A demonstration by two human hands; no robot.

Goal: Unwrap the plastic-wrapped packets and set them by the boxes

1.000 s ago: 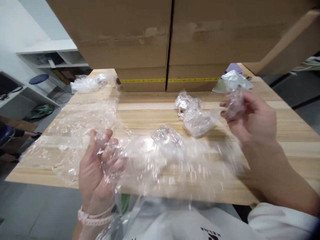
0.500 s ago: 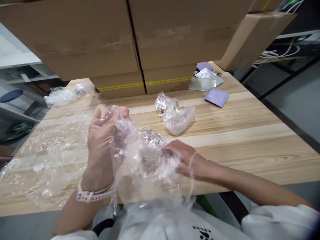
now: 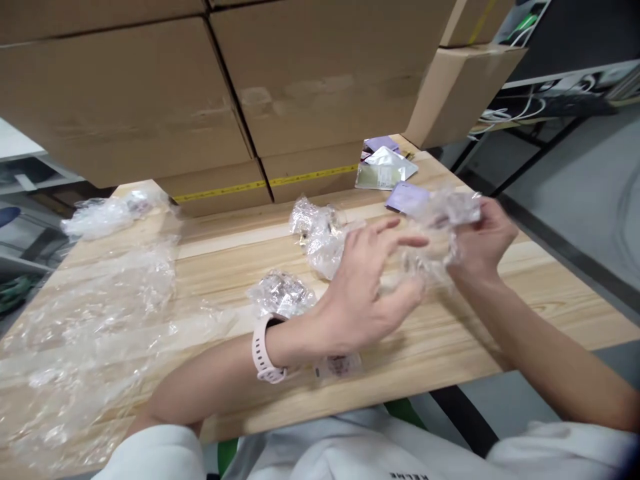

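My right hand [image 3: 483, 240] is closed on a crumpled clear plastic wrap [image 3: 445, 208] above the table's right part. The wrap is blurred and hangs toward my left hand [image 3: 365, 293]. That hand reaches across the middle with its fingers spread, palm toward the wrap; whether it touches the wrap's loose end I cannot tell. A plastic-wrapped bundle [image 3: 283, 293] lies beside my left wrist, its contents unclear. Below the wrist sits a small clear packet [image 3: 340, 365] with dark print. Behind my left fingers is another wrapped clump [image 3: 320, 233], partly hidden.
A wide sheet of clear wrap [image 3: 100, 320] covers the table's left side, with a bunched piece [image 3: 115, 213] behind it. Large cardboard boxes [image 3: 325, 80] stand along the back. Purple sachets [image 3: 407, 197] and a silver pouch [image 3: 387, 167] lie at the back right.
Both hands have moved right, carrying the clear wrap off the middle. My left hand has let go and spread its fingers. The small printed packet now shows on the table.
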